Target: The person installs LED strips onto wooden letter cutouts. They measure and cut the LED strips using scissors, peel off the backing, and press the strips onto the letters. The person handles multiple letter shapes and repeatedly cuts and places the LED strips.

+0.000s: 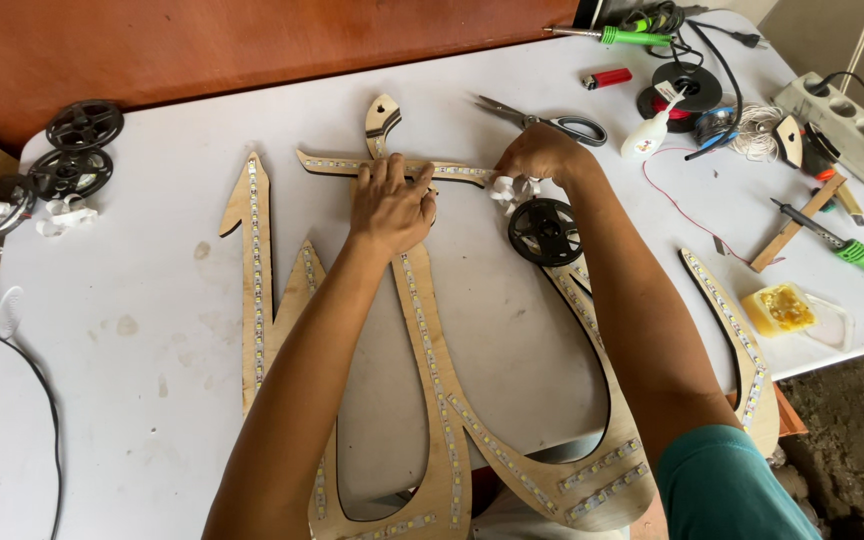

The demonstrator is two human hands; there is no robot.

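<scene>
Meanwhile left hand (390,205) presses plywood cutout (432,330); right hand (542,155) pinches LED strip (462,172).

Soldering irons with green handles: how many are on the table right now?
2: one soldering iron lies at the table's far edge; another soldering iron is at the right side. Others may be hidden among the cables.

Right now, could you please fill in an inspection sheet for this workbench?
Surface: white table, stained and scuffed.
Job's things: wooden cut-out shapes lined with LED strip; black strip reel.
Clutter: scissors, red lighter, glue bottle, two green soldering irons, yellow flux tub, empty reels.
Grippers: left hand presses flat on the strip; right hand pinches white backing tape.
Cables: black cord at left; tangled leads by power strip.
Surroundings: reddish wall, dirt floor.
</scene>
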